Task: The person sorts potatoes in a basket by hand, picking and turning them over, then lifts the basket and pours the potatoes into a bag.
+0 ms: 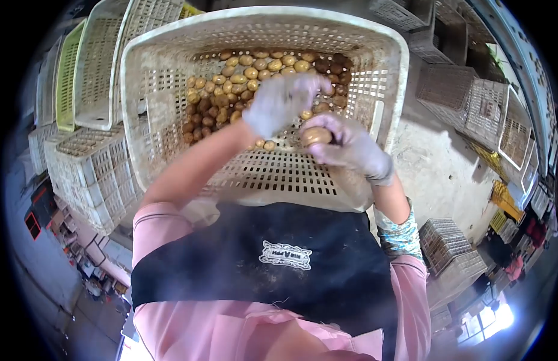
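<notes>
My right hand [354,147], in a pale glove, is closed around a glossy brown egg-shaped thing [316,137], thumb below it and fingers above. To its left, my gloved left hand [280,103] reaches over the crate; motion smears its fingers, and whether they hold anything is hidden. Both hands are above a large off-white plastic crate [261,13] with slotted walls. On the crate's floor lie many smooth oval pieces [250,73], yellowish at the back and middle. Darker brown ones [204,114] gather at the left and back right. Their exact kind is unclear.
Stacked plastic crates stand on the left [89,174], with a yellow-green crate [68,75] behind. More crates [471,108] line the right side, along with a lower-right crate stack [450,246]. A dark apron [231,253] covers my front, close to the crate's near wall.
</notes>
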Demonstrator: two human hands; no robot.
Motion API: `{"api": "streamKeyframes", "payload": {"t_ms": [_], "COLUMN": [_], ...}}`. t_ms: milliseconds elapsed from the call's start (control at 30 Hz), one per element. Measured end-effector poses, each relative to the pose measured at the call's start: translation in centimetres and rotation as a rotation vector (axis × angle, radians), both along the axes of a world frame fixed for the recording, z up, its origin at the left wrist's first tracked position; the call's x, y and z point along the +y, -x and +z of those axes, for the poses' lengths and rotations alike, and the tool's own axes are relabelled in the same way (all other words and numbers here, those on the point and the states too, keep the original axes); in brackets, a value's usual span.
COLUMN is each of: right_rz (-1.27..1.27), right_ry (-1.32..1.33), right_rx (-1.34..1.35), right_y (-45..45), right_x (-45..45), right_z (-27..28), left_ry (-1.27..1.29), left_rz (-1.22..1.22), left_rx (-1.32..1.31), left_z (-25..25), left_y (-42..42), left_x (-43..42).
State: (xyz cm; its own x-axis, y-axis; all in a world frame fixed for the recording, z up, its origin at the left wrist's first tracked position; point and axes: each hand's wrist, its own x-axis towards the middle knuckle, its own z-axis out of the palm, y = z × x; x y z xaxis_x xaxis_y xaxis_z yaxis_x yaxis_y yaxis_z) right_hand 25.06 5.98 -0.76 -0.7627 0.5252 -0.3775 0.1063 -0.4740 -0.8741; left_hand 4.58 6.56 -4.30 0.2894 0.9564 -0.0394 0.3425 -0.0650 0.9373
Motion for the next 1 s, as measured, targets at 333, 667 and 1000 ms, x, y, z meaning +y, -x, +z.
{"api": "streamKeyframes", "payload": {"t_ms": [333,667,1000], "right_rz": [-0.283,-0.619,-0.922], "right_ry": [-0.6,0.143,0.393], "right_rx": [-0.187,0.7,0.57], "right_y": [0.1,-1.9,-1.3], "right_x": [0.3,1.3,1.8], "right_z": [0.0,0.4,0.0], "left_ry": [-0.067,-0.055,0.468], "left_rz": [-0.482,-0.787,-0.804], "left_rx": [1.147,0.861,0.886], "left_z": [-15.5,-18.6,-9.3], "left_y": [-11.1,-2.7,3.3], "left_x": [9.8,-8.2,-7.1]}}
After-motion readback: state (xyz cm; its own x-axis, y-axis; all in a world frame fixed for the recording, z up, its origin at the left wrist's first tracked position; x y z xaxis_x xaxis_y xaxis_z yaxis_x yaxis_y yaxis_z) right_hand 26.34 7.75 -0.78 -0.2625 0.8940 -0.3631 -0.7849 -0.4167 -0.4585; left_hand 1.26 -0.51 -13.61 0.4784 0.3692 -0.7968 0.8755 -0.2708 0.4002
